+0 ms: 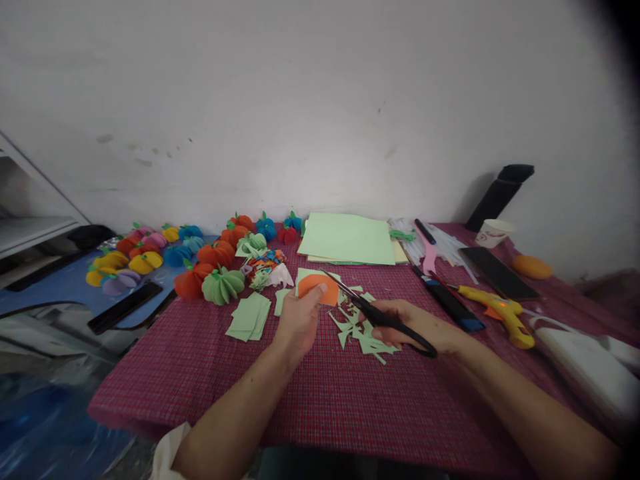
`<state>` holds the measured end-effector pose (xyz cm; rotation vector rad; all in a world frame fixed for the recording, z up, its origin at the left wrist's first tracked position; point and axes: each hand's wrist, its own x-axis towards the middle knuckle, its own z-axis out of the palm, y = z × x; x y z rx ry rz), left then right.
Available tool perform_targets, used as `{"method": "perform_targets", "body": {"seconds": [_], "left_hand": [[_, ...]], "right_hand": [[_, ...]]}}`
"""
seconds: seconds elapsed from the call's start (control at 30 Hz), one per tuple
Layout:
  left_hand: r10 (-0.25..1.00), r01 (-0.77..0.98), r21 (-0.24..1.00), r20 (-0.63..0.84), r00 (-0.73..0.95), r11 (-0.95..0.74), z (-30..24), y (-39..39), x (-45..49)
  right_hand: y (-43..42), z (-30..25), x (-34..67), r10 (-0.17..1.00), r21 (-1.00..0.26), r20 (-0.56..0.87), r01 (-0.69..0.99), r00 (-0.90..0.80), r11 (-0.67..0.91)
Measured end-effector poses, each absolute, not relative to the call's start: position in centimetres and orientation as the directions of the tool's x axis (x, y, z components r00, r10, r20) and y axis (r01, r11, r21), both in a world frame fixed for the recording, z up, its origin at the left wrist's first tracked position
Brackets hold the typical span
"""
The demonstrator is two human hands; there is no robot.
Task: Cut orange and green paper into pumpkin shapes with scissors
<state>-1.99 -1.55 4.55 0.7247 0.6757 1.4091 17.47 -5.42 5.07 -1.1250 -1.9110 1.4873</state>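
Observation:
My left hand (299, 321) is closed in a pinch on an orange paper circle (320, 288) with green paper behind it, held above the red checked tablecloth (320, 393). My right hand (417, 325) grips black-handled scissors (373, 308), whose blades point up-left and meet the right edge of the orange circle. Green paper offcuts (364, 337) lie under and between my hands. A small pile of cut green squares (249, 317) sits just left of my left hand.
Several coloured paper pumpkins (210, 263) stand at the back left. A stack of green sheets (347, 239) lies at the back centre. On the right are a yellow glue gun (503, 311), a phone (497, 272), a paper cup (493, 233) and a pink tool (429, 257).

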Motion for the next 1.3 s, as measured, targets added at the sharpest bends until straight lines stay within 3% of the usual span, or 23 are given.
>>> {"method": "perform_targets", "body": {"seconds": [0.63, 0.87, 1.3], "left_hand": [[0.984, -0.557, 0.827, 0.025, 0.178, 0.079, 4.6, -1.5, -2.5], [0.975, -0.514, 0.852, 0.023, 0.222, 0.097, 4.4, -1.6, -2.3], [0.959, -0.431, 0.894, 0.003, 0.284, 0.125, 4.1, -2.2, -2.0]], "right_hand": [[-5.3, 5.4, 18.2, 0.751, -0.939, -0.152, 0.331, -0.643, 0.093], [-5.2, 5.4, 18.5, 0.745, -0.908, -0.098, 0.366, -0.66, 0.205], [-5.3, 5.3, 18.5, 0.737, -0.94, -0.156, 0.327, -0.658, 0.093]]}}
